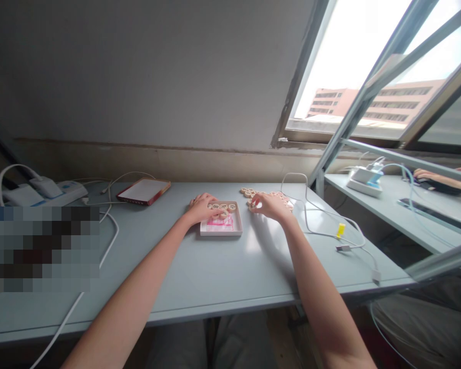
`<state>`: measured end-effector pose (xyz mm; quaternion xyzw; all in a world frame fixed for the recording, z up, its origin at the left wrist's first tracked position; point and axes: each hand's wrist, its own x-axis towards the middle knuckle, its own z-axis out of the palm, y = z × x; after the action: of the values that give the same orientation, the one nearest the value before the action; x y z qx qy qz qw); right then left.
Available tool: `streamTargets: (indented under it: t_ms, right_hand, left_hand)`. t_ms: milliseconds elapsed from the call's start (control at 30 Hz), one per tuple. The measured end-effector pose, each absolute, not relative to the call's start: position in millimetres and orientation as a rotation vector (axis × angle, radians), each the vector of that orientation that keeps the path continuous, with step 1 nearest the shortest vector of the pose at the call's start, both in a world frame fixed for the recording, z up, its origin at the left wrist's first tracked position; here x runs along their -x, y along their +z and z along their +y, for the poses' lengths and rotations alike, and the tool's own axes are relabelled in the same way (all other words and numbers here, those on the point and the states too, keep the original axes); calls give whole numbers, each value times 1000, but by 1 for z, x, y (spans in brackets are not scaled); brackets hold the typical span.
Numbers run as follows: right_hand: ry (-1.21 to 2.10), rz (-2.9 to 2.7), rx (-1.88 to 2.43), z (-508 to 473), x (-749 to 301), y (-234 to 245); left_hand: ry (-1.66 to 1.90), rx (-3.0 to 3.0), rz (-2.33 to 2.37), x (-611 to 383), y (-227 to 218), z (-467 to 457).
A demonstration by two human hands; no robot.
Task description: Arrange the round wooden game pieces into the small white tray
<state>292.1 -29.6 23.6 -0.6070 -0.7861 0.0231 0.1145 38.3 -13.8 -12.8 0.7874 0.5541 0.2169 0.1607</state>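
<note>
A small white open box (pixel 221 232) lies on the desk in front of me, its floor marked with pink lines. Several round wooden Chinese chess pieces (pixel 232 207) sit inside, a row along the far side and one nearer. My left hand (pixel 200 209) grips the left side of the box, its thumb reaching in over the pieces. To the right of the box, my right hand (pixel 272 206) is closed in a pinch on a Chinese chess piece (pixel 251 206), low over the desk. More loose pieces (pixel 247 191) lie behind and beside that hand, partly hidden by it.
A box lid (pixel 144 190) with a red edge lies at the back left. Power strips stand on the left (pixel 67 192) and on the neighbouring desk (pixel 364 187). A white cable (pixel 306 205) and a yellow clip (pixel 340 230) lie on the right. Another person's arm (pixel 445 177) shows at far right.
</note>
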Motion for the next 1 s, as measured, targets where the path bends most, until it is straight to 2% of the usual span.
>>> streamTargets:
  t_ms: [367, 600, 867, 1000]
  right_hand:
    - [205, -2343, 1646, -33, -288, 30]
    - [580, -2367, 1135, -44, -264, 43]
    - [130, -2469, 1278, -40, -249, 20]
    - [10, -2476, 1343, -42, -243, 19]
  left_hand:
    - [614, -2261, 1583, -38, -15, -10]
    - [646, -2242, 1573, -37, -15, -11]
    - [647, -2248, 1558, -36, -17, -10]
    - [634, -2252, 1558, -36, -16, -11]
